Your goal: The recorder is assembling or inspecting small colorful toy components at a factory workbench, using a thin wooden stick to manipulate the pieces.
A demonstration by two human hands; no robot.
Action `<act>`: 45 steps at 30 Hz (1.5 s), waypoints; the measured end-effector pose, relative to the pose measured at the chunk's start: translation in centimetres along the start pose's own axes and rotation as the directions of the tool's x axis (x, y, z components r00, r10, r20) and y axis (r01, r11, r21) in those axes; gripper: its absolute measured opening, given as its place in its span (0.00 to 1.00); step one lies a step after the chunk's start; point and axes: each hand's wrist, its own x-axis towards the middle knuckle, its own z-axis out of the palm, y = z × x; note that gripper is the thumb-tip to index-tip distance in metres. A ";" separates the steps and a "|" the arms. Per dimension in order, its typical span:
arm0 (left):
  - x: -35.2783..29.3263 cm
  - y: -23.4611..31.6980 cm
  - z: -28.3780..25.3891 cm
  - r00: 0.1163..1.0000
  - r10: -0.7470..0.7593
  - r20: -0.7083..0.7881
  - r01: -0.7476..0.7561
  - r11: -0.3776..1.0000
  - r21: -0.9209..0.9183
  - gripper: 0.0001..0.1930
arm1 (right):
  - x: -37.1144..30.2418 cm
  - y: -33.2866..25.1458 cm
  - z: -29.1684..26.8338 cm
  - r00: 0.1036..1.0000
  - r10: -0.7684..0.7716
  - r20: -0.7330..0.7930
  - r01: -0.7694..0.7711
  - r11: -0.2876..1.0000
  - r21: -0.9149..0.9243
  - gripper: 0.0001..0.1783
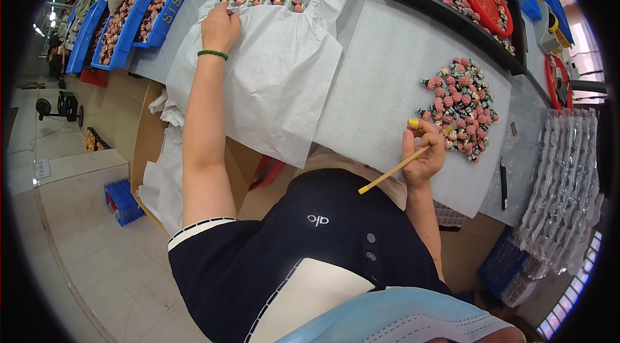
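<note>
My left hand reaches out to the near left corner of a white tray. Its fingers are closed around a small pink-topped figurine there, partly hidden by the fingertips. Rows of similar figurines fill the tray's cells. In my right hand a thin wooden stick with a yellow end slants toward my body. Yellow covering wraps a fingertip of that hand. Just beyond it lies a heap of loose pink and grey figurines on a white foam sheet.
White paper hangs over the table's front edge. Blue bins of figurines stand at the far left. A black tray with red dishes is at the far right. Clear plastic blister trays stack at the right, near a black tool.
</note>
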 end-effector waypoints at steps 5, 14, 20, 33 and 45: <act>-1.0 -1.2 4.4 0.986 0.166 -0.026 -0.158 0.967 0.198 0.31 | 0.5 0.3 0.0 1.000 0.006 -0.003 -0.006 1.000 0.000 0.14; 1.0 -2.5 2.1 0.992 0.108 0.063 -0.121 0.960 0.253 0.31 | 0.9 -1.0 -0.5 1.000 0.014 -0.022 -0.013 0.999 0.036 0.14; -0.4 0.3 -4.5 0.993 0.067 0.102 -0.088 0.970 0.227 0.30 | 1.1 -5.8 -0.7 1.000 -0.007 -0.017 0.009 0.997 0.082 0.13; -3.7 7.3 -4.1 0.958 0.250 0.141 -0.264 0.961 0.089 0.30 | 0.9 -5.2 -2.8 1.000 -0.017 -0.024 0.018 0.999 0.030 0.14; -9.0 20.7 4.7 0.906 0.351 0.237 -0.414 0.851 0.324 0.31 | 0.7 1.3 -10.0 0.997 -0.045 -0.059 0.043 0.999 -0.030 0.15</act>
